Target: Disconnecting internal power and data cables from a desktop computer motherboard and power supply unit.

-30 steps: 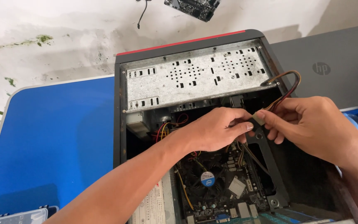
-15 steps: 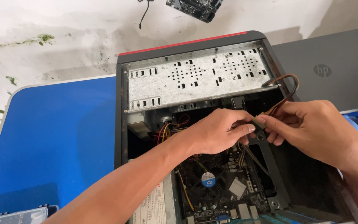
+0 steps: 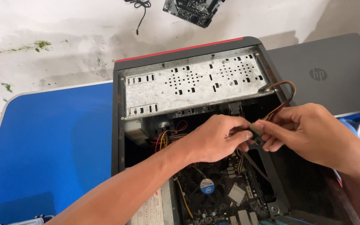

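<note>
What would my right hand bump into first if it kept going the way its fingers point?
Most likely the left hand: the right hand points leftward, and both pinch the same small connector between their fingertips. Depth is hard to judge.

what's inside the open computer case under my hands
Inside the computer case: a motherboard with a round cooler fan, and red and yellow wires. The left hand and right hand pinch a small connector, covering what lies beneath them.

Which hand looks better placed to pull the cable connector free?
Probably the right hand: its fingertips pinch the small connector on the side where the brown cable loops in. The left hand pinches the opposite end, seemingly bracing it.
</note>
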